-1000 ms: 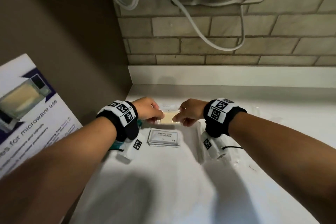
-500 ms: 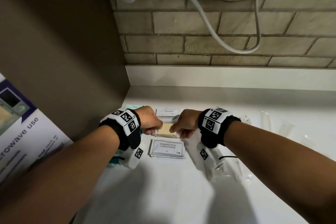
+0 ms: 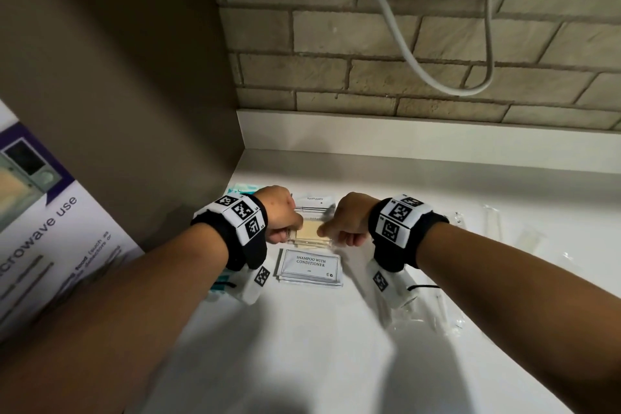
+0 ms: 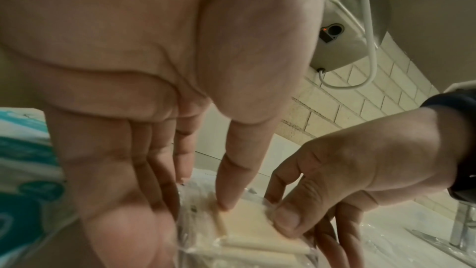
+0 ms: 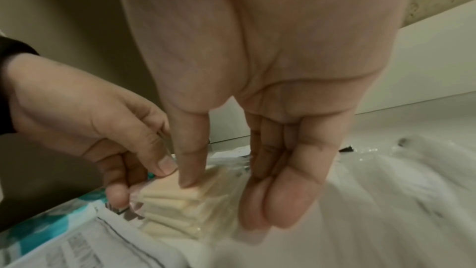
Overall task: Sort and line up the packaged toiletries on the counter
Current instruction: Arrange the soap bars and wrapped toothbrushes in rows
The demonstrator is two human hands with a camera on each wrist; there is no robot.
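- Clear-wrapped cream bars (image 3: 311,232), a small stack, held low over the white counter (image 3: 302,346), between the toothpaste sachet (image 3: 314,200) on the far side and the shampoo sachets (image 3: 311,267) on the near side.
- Left hand (image 3: 280,213) pinches the stack's left end, thumb on top and fingers curled under; right hand (image 3: 349,218) pinches the right end the same way. Both are clamped on the wrap, squaring it up by the look of it.
- Progress, as I judge it: a column is forming, toothpaste, bars, shampoo, one behind the other. The shampoo sachets already lie neatly stacked.
- Left to do: loose clear packets (image 3: 447,309) scattered on the right, well apart from the column, not yet sorted. A teal-printed pack (image 3: 240,187) sits at far left, partly hidden by the left wrist.
- Room: brown side wall (image 3: 134,94) close on the left and the backsplash ledge (image 3: 420,131) beyond the toothpaste hem in that corner. Open counter lies near and to the right.
- A cable (image 3: 437,77) hangs against the brick, above the work.
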